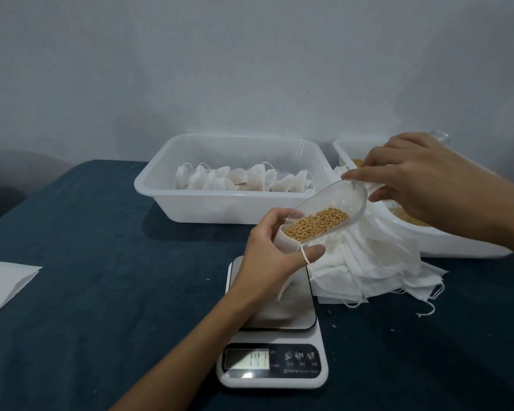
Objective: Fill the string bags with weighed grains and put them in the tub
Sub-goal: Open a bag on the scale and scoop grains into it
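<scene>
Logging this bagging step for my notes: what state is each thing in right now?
Scoop: tilted, grains sliding toward bag, held by right hand.
Bag: mouth open, held by left hand.
Scale: switched on, digits unclear.
Tub: holds filled bags.
Spare bags: empty, piled.

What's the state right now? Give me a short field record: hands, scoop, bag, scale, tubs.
left hand: holds the small white string bag open above the scale
right hand: grips the clear plastic scoop by its handle
scoop: tilted, mouth at the bag, golden grains inside
white digital kitchen scale: display lit, digits unclear
white rectangular plastic tub: holds filled bags
second white tub: loose grain
pile of empty white bags: right of scale
</scene>
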### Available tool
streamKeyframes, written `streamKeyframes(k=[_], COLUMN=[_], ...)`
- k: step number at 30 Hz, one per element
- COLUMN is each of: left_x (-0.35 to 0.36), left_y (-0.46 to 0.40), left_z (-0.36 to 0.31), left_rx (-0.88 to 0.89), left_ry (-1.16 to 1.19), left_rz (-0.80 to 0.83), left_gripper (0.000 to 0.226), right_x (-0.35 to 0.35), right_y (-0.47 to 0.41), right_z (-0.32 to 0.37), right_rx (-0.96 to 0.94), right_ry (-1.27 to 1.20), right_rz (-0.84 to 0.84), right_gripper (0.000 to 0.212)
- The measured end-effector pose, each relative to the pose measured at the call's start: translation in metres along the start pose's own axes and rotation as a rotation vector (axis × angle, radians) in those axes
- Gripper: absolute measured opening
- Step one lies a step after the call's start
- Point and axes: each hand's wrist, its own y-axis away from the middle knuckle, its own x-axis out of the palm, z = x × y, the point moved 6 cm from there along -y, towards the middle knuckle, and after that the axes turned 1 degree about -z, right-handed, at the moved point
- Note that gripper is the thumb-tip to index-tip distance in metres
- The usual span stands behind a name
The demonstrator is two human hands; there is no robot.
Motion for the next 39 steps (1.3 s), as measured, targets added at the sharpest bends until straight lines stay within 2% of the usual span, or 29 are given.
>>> streamKeyframes(k=[29,39], left_x=[-0.0001,-0.0054], left_y=[-0.0018,-0.0016], left_z=[0.0038,0.0032], left_rx=[-0.003,-0.028], left_ry=[-0.015,-0.027], left_rz=[-0.003,0.089], left_gripper=[0.051,0.049], right_x=[-0.0013,-0.0015], right_y=[-0.0003,-0.0012], right_z=[0.0035,0.0065], right_rx=[-0.017,-0.016], right_ry=[0.004,0.006], right_rz=[-0.045,-0.052], right_gripper=[0.043,0.04])
